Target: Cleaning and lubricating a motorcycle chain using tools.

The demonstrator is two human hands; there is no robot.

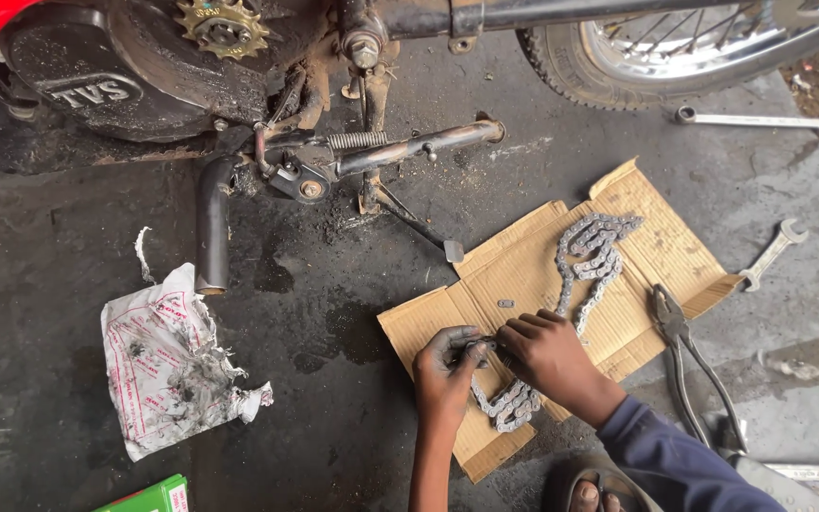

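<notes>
1. The flattened cardboard sheet (523, 275) lies on the oil-stained concrete floor (40, 284). Its near-left corner sits under the two hands, and its far-right flap points toward the rear tyre (571, 57).
2. Open floor lies left of the cardboard, between it and the torn, greasy plastic wrapper (168, 365). To the right, room is tighter: pliers (684, 356) lie at the cardboard's right edge, and an open-ended spanner (772, 251) lies just beyond.
3. A long ring spanner (755, 120) lies well apart, by the tyre. A green box corner (149, 498) shows at the bottom edge.
4. Above the cardboard stand the motorcycle's centre stand (400, 150), its spring, and the toothed front sprocket (223, 26) on the dark engine casing.
5. The drive chain (588, 261) snakes across the cardboard, bunched in loops at the far end and again just below the hands, with one run passing between them.
6. The left hand (447, 365) has its grimy fingers curled and pressed together on the chain's run, pinching it.
7. The right hand (547, 351), in a blue sleeve, meets it from the right, fingertips closed on the same spot; what sits between them is hidden.
8. A small metal link piece (505, 303) lies loose on the cardboard, just beyond the fingers.
9. The chain is grey steel, its links oily and dull.
</notes>
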